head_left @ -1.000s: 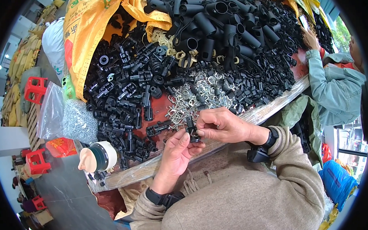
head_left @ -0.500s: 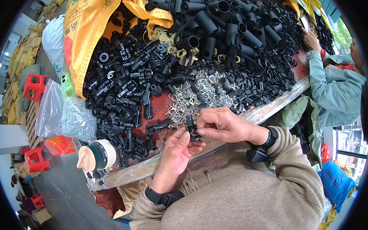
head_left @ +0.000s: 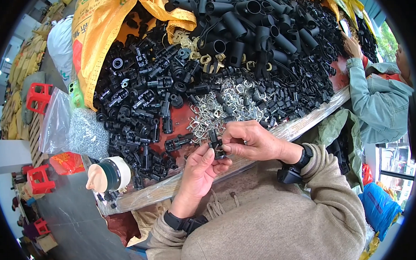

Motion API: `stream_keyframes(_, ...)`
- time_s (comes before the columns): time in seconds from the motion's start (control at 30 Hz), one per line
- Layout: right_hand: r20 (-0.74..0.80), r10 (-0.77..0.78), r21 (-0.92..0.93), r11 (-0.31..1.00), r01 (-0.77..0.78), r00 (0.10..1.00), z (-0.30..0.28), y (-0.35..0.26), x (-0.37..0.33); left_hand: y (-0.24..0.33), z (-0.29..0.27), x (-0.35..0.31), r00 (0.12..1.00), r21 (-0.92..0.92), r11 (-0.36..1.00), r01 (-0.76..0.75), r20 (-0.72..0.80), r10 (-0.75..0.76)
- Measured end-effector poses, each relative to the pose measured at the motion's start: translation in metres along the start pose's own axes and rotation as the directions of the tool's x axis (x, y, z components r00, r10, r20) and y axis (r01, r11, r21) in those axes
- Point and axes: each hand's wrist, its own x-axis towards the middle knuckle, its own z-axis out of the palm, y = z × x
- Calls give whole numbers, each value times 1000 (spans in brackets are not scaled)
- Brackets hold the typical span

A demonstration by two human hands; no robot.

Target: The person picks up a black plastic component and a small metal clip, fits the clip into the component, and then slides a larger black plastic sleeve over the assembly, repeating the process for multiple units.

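Note:
A small black plastic fitting (head_left: 213, 137) stands upright between my two hands, just above the wooden front edge of the table. My left hand (head_left: 199, 170) grips it from below, thumb against the fingers, palm turned up. From the other side, the thumb and fingertips of my right hand (head_left: 253, 141) pinch at its lower part; what exactly they press is hidden. Right behind my hands lies a heap of silver metal clips (head_left: 207, 121). To the left spreads a pile of black assembled fittings (head_left: 145, 98), and small black pieces (head_left: 287, 97) lie to the right.
Black tubes (head_left: 234, 26) are heaped at the back beside a yellow woven sack (head_left: 88, 47). A lidded cup (head_left: 115, 173) stands at the left corner, near a clear bag of screws (head_left: 87, 136). Another person's sleeve (head_left: 376, 103) reaches in at right. Red stools (head_left: 41, 180) stand on the floor.
My hands stay in nearly the same place. The top of the black fitting has tipped very slightly to the left.

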Motion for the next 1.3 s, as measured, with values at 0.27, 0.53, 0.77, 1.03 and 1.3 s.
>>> stream_keyframes(0.27, -23, -9, 47, 999, 10, 1000, 3, 5, 0, 1, -1, 0, 999, 14, 1000, 4, 47, -4)
stream_keyframes(0.53, -35, -57, 50, 997, 58, 998, 2, 7, 1, 2, -1, 0, 999, 16, 1000, 21, 47, -22)
stream_keyframes(0.77, 12, -117, -61, 991, 118, 993, -1, 6, 1, 0, -4, 0, 999, -4, 1000, 23, 47, -23)
stream_keyframes(1.03, 76, -160, -140, 975, 169, 984, -4, 5, 3, 0, -4, 2, 998, -15, 1000, 25, 58, -24)
stream_keyframes(1.3, 134, -260, -331, 898, 290, 956, -3, 6, 6, 2, -1, 2, 999, 10, 999, 36, 36, -36)
